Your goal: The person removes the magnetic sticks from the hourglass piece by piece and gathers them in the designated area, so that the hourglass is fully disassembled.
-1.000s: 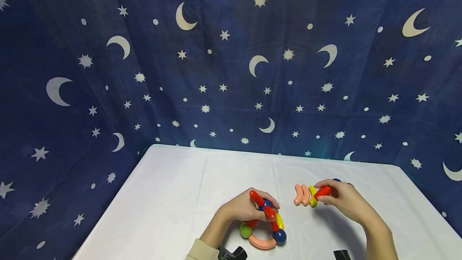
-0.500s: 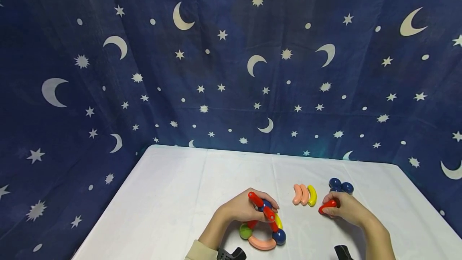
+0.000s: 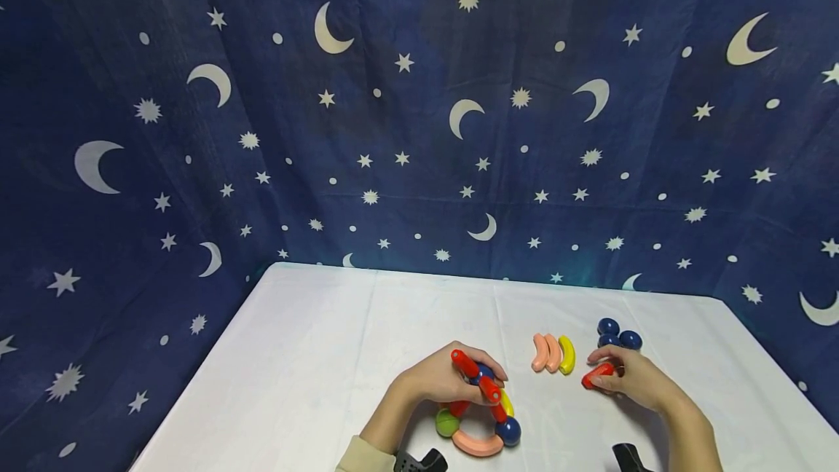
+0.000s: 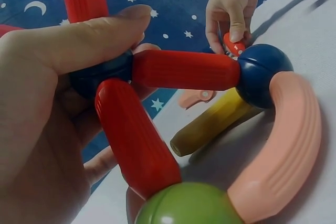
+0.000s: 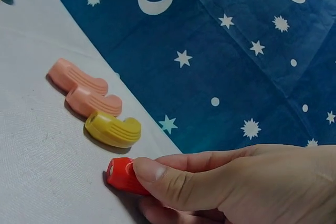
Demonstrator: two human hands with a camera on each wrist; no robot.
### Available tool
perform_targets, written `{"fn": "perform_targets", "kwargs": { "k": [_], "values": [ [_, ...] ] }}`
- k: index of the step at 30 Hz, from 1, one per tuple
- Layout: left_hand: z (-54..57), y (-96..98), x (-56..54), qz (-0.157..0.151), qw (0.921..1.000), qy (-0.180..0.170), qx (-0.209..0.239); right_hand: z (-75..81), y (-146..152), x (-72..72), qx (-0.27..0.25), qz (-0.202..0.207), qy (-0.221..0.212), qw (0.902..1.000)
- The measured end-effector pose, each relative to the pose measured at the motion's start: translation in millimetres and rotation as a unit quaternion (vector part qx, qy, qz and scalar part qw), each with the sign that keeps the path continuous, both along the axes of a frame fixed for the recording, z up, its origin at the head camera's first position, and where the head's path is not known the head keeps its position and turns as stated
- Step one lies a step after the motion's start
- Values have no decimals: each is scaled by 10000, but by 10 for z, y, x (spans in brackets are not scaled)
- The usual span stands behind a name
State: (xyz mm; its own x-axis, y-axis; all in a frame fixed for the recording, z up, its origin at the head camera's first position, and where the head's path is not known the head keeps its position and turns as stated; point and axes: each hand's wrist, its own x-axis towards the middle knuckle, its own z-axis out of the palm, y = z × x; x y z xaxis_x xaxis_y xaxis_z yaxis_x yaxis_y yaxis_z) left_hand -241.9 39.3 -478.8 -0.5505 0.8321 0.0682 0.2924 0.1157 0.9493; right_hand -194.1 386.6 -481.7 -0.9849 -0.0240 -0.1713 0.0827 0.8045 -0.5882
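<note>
My left hand grips a blue ball at the top of a frame of magnetic rods and balls. Red rods run from that ball, one down to a green ball and one to another blue ball. A curved pink piece joins those two along the tabletop. Farther right, my right hand pinches a short red rod at the table surface, its thumb on top. The fingers partly hide this rod.
Two curved pink pieces and a curved yellow piece lie in a row left of my right hand. Several blue balls cluster behind it. A starry blue curtain stands behind the white table.
The red rod in my right hand has moved right, away from the yellow piece to just in front of the blue balls. My left hand and the frame stay in place.
</note>
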Motion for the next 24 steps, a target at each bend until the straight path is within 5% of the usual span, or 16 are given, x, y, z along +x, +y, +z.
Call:
{"fn": "perform_targets", "kwargs": {
  "k": [13, 24],
  "values": [
    [12, -2, 5, -43, 10000, 32, 73, 35, 168, 51, -252, 27, -241, 9994],
    [4, 1, 4, -94, 9998, 94, 122, -21, 188, 23, 93, -934, -436, 9946]
  ]
}}
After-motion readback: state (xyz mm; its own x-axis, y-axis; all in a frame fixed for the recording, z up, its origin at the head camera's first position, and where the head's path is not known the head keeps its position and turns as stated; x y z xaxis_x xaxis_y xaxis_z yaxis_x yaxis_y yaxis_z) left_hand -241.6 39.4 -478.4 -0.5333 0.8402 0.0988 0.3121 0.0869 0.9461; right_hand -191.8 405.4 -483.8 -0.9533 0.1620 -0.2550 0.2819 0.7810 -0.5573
